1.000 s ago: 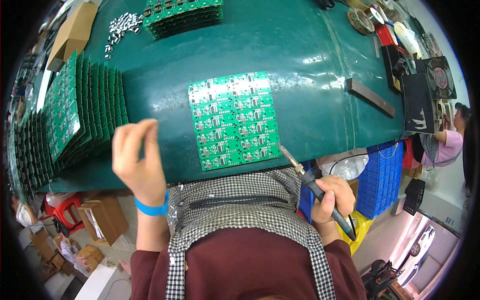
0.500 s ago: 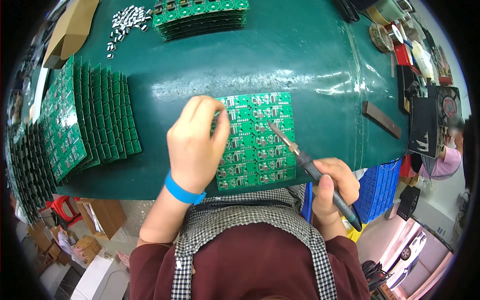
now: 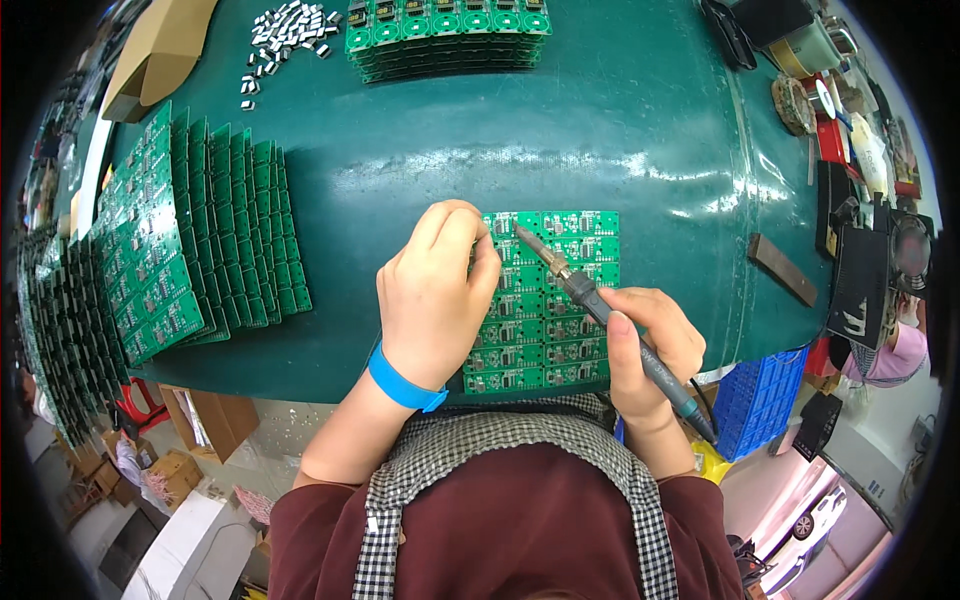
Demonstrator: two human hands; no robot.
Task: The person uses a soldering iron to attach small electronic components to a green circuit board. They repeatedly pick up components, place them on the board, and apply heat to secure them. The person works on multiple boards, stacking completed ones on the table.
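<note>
A green circuit board panel (image 3: pixel 580 330), divided into two columns of small boards, lies flat near the front edge of the table. My right hand (image 3: pixel 650 345) grips a soldering iron (image 3: pixel 592 300) by its dark handle. The iron slants to the far left, its tip at the top row of the panel's left column. My left hand (image 3: pixel 437 285), with a blue wristband (image 3: pixel 400 382), is closed in a pinch beside the panel's far left corner. Its fingertips are turned away, so whatever they hold is hidden.
Green circuit panels (image 3: pixel 215 230) stand in a leaning row at left. Another stack (image 3: pixel 450 50) lies at the back, beside loose black-and-white components (image 3: pixel 290 30) and a cardboard box (image 3: pixel 155 60). A dark bar (image 3: pixel 782 268) rests at right; a blue crate (image 3: pixel 760 400) stands below the table.
The soldering iron's tip has moved from the panel's right column to the top of its left column. My left hand stays pinched near the panel's left edge. The whole view has shifted slightly.
</note>
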